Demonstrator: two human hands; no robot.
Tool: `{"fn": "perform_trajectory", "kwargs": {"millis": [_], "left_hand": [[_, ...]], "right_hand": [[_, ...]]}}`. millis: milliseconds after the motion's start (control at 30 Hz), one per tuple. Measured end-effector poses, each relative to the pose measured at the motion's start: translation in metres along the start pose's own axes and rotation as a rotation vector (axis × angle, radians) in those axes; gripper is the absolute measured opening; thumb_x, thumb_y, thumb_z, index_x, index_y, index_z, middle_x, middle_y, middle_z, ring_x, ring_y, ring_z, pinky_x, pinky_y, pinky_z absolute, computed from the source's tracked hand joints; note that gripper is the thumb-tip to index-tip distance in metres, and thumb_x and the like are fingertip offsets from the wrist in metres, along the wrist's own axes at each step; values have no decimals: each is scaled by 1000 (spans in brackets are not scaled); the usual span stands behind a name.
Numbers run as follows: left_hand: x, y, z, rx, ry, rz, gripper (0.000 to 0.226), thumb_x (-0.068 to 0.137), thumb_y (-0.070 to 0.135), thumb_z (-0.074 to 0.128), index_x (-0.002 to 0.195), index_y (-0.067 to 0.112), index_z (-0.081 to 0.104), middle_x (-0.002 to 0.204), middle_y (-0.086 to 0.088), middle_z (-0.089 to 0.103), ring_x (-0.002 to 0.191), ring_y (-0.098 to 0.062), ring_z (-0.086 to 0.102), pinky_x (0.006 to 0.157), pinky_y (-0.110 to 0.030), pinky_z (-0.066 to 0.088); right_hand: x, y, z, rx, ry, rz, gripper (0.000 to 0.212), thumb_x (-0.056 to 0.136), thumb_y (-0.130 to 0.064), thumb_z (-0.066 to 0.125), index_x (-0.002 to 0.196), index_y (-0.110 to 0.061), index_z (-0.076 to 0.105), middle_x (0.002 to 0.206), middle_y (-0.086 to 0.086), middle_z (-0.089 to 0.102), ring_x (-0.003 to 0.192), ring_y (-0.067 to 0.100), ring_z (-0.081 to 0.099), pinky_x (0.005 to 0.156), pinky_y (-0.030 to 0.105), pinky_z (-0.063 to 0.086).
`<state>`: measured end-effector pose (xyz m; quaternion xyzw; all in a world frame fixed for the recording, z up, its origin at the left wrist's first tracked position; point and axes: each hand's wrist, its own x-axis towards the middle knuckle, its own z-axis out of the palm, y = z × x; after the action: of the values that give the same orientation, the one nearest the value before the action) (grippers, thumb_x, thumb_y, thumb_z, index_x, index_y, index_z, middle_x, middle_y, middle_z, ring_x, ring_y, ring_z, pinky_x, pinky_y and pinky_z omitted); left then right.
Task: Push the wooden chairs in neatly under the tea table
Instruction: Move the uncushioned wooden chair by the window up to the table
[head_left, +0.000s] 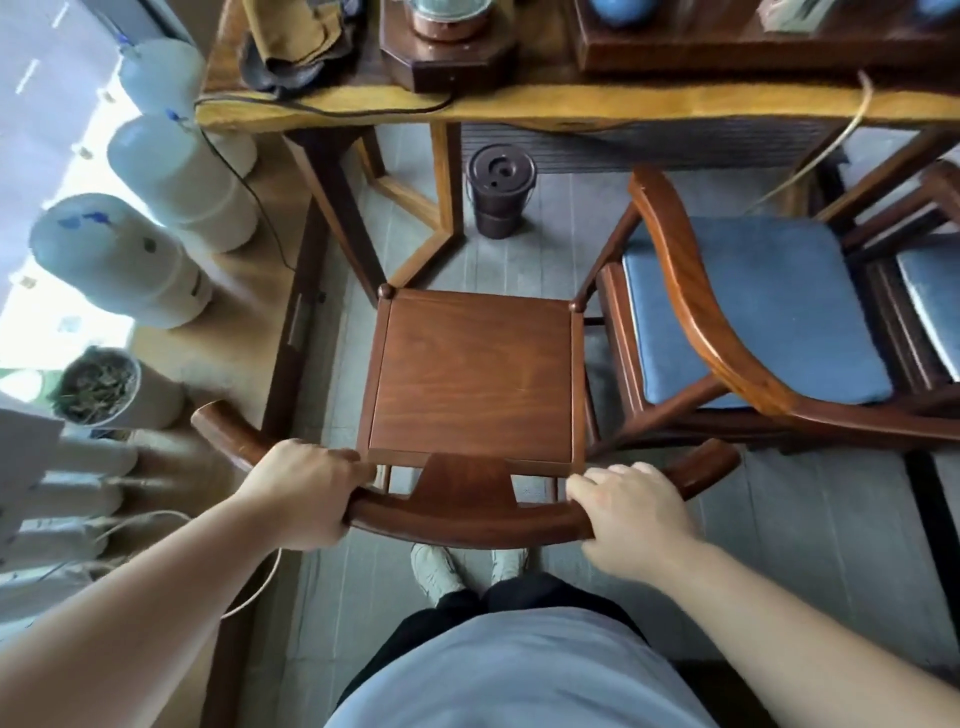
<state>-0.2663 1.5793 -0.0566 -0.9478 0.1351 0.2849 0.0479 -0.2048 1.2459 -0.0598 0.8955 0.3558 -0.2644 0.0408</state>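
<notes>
both hands grip the curved back rail (467, 519) of the bare wooden chair (470, 374). left hand (306, 493) is clamped round the rail on its left part, fingers curled over the front edge and thumb underneath. right hand (631, 512) lies over the rail's right part, fingers draped across the top toward the seat; it is a little blurred, and i cannot tell how tightly it closes on the wood.

the chair stands on the grey floor directly ahead of the person, its seat facing the tea table (571, 106). its two front corner posts sit just short of the table's yellow edge, near the table's dark leg (337, 208), so the seat is mostly out from under the top.

to the right, just beside it, stands a second chair with a blue cushion (748, 306), angled, its arm rail sweeping across the cushion. part of a third cushioned chair (930, 301) shows at the right border.

under the table a small dark lidded bucket (498, 189) sits on the floor. large pale water bottles (124, 260) line the left side, and a pot of dried leaves (98, 387) stands near them. the person's pale shoes (441, 569) show below the rail.
</notes>
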Motion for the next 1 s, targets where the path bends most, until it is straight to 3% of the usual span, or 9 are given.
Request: {"fn": "perform_trajectory", "kwargs": {"millis": [133, 267, 633, 867, 1000], "left_hand": [[6, 5, -5, 69, -82, -8, 30, 75, 35, 47, 102, 36, 60, 72, 13, 56, 67, -12, 53, 63, -26, 45], [10, 10, -6, 62, -68, -33, 27, 73, 34, 45, 94, 33, 61, 66, 11, 54, 64, -14, 54, 63, -27, 47], [38, 36, -18, -28, -24, 10, 17, 74, 27, 46, 84, 28, 60, 64, 9, 57, 62, -16, 58, 61, -27, 50], [44, -6, -27, 56, -57, 49, 22, 74, 29, 45, 90, 32, 59, 70, 10, 59, 67, -14, 58, 58, -26, 44], [51, -27, -33, 61, -77, 26, 17, 70, 28, 45, 84, 33, 54, 69, 11, 57, 69, -14, 57, 59, -26, 43]], "right_hand": [[4, 5, 2, -27, 30, 8, 23, 79, -35, 55, 100, -28, 60, 95, -4, 68, 91, 23, 64, 78, 37, 42], [5, 17, 4, -66, 43, -36, 19, 79, -33, 56, 97, -28, 62, 89, -5, 69, 86, 24, 66, 75, 37, 45], [17, 59, -18, -153, -47, 65, 17, 77, -32, 59, 94, -29, 59, 94, -6, 68, 95, 21, 63, 83, 36, 41], [34, 37, -23, -95, 29, 35, 15, 78, -34, 60, 93, -29, 60, 88, -7, 68, 89, 20, 64, 79, 35, 42], [52, 29, -30, -107, 32, 26, 14, 79, -34, 59, 92, -29, 59, 86, -5, 69, 87, 22, 65, 77, 35, 40]]}}
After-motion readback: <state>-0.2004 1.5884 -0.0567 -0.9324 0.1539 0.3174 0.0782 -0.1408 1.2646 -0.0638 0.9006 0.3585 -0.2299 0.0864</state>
